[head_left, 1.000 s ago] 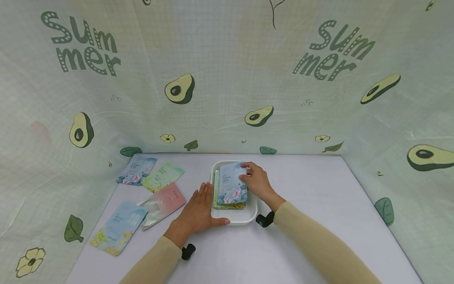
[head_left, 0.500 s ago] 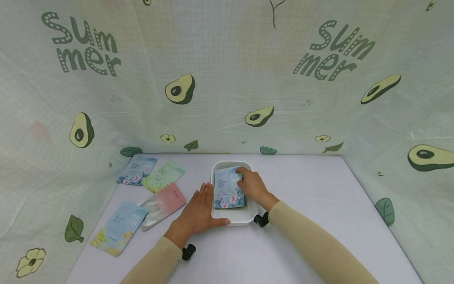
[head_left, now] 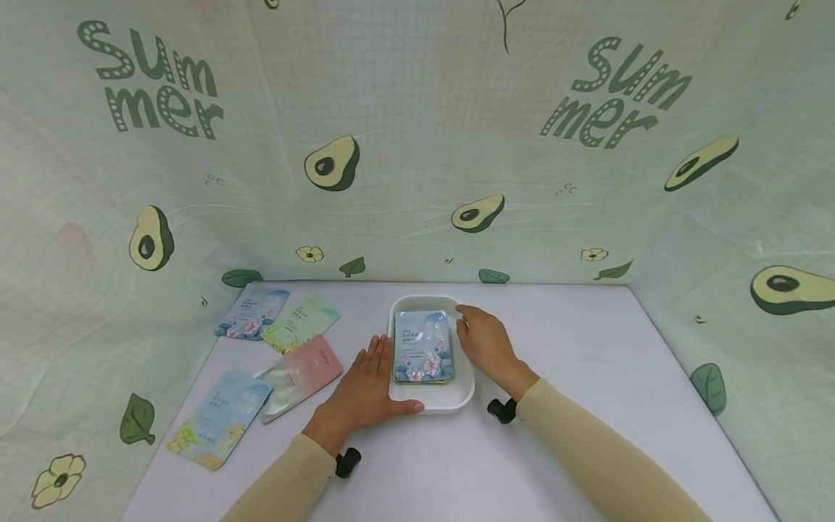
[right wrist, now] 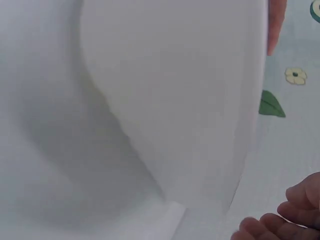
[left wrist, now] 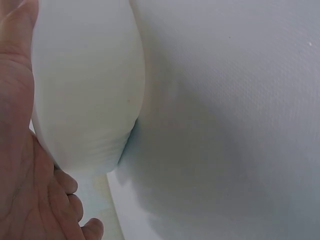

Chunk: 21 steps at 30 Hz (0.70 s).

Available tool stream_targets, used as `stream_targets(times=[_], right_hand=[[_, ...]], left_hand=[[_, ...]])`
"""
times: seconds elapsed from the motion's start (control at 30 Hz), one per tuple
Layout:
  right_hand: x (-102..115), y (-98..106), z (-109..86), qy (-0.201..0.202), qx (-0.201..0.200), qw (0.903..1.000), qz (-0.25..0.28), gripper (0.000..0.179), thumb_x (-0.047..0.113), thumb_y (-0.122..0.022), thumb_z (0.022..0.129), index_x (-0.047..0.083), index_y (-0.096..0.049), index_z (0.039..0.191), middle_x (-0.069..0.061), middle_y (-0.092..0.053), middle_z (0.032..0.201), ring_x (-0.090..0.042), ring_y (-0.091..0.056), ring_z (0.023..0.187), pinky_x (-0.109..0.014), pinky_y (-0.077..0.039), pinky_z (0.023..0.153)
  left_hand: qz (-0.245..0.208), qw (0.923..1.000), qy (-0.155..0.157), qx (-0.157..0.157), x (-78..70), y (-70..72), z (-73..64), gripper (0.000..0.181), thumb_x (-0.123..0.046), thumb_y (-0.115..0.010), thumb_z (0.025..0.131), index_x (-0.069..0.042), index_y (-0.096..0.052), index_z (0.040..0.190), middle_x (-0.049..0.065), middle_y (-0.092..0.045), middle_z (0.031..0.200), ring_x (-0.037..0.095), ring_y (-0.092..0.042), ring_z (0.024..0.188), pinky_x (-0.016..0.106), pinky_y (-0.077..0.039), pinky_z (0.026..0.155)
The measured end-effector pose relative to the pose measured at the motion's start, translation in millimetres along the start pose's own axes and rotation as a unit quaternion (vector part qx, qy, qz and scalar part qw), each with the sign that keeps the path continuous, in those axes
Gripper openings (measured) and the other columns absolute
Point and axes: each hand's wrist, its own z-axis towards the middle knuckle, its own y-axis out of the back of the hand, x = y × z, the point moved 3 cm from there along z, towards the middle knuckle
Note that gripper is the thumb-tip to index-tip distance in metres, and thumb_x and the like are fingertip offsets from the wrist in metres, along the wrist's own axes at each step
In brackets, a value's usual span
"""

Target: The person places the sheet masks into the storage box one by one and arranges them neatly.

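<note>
A white tray (head_left: 430, 400) sits mid-table and holds a short stack of flat sachets, topped by a blue sachet (head_left: 422, 348) printed with pink flowers. Its edges line up roughly with the stack; only a green-yellow strip of those beneath shows. My left hand (head_left: 365, 388) rests against the tray's left side, fingers straight and thumb along the front rim. In the left wrist view the tray wall (left wrist: 90, 90) stands beside that palm. My right hand (head_left: 485, 337) is at the tray's right rim, fingers loosely bent and holding nothing. The right wrist view shows those fingers (right wrist: 262, 227) apart from the tray wall.
Left on the white table (head_left: 574, 362) lie a blue floral sachet (head_left: 251, 312), a green sachet (head_left: 300, 324), a pink-and-silver sachet (head_left: 303, 373) and a blue-yellow sachet (head_left: 218, 419). A printed curtain (head_left: 404, 130) encloses the back and sides.
My right hand has lowered the blue floral sachet leftward onto the stack, let go, and moved right to the tray's rim. The left hand has stayed in place.
</note>
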Motion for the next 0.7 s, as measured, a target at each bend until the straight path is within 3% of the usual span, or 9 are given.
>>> stream_targets(times=[0.13,0.3,0.53,0.7], right_hand=[[-9.2,0.8,-15.2,0.038,0.018,0.9974,-0.058,0.041,0.021,-0.06,0.107,-0.004,-0.063,0.14,-0.024,-0.063,0.145,-0.041,-0.054,0.143,-0.059,-0.04,0.121],[-16.5,-6.7,-40.0,0.082,0.036,0.9863,-0.139,0.056,0.035,-0.058,0.109,-0.004,-0.055,0.149,-0.024,-0.053,0.156,-0.043,-0.038,0.154,-0.069,-0.023,0.125],[-18.3,-16.7,-72.5,0.081,0.066,0.9849,-0.138,0.076,0.051,-0.057,0.106,-0.005,-0.044,0.156,-0.025,-0.043,0.163,-0.044,-0.033,0.156,-0.072,-0.019,0.125],[-15.4,-16.9,-83.2,0.081,0.095,0.9835,-0.131,0.094,0.065,-0.053,0.103,-0.009,-0.037,0.159,-0.028,-0.037,0.166,-0.044,-0.028,0.158,-0.068,-0.02,0.127]], left_hand=[[-0.002,1.0,0.003,0.001,-0.4,0.1,-0.2,0.137,-0.089,-0.063,0.079,0.002,-0.01,0.168,0.02,-0.013,0.176,0.037,-0.008,0.165,0.055,-0.019,0.132],[0.005,1.0,0.007,-0.001,-0.5,0.2,-0.8,0.137,-0.09,-0.062,0.079,0.002,-0.011,0.168,0.02,-0.013,0.176,0.037,-0.008,0.165,0.055,-0.019,0.132],[0.03,0.9995,0.009,-0.007,-1.3,-1.1,-1.3,0.136,-0.091,-0.059,0.08,0.002,-0.011,0.168,0.021,-0.012,0.176,0.037,-0.007,0.165,0.056,-0.016,0.132],[0.033,0.9993,0.012,-0.013,-2.1,-0.4,-2.8,0.135,-0.089,-0.06,0.081,0.002,-0.012,0.168,0.022,-0.012,0.176,0.038,-0.007,0.165,0.057,-0.016,0.132]])
